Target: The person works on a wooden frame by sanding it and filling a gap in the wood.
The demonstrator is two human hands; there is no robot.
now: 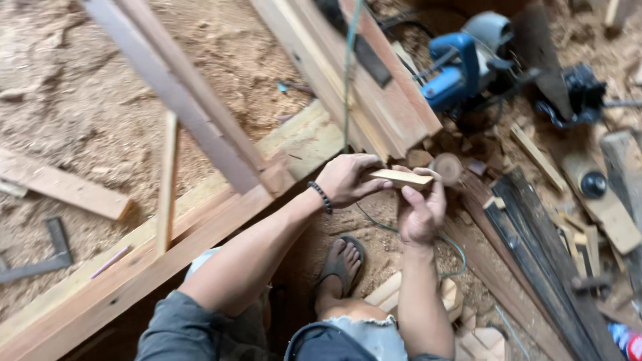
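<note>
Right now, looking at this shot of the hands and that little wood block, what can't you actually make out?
- Small wood block: its left end is hidden in the left hand, head view.
- Right hand: the palm faces away from the camera.
- Blue power tool: motion blur hides its blade and details.
- Metal square: cut off by the left edge.
- Red and blue object: cut off at the bottom right corner.

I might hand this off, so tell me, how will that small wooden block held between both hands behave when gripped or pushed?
The small wooden block is probably stiff and light: left hand and right hand pinch it by fingertips alone. Its flat faces suggest sliding rather than rolling. Sawdust all around may leave it slightly slippery.
</note>
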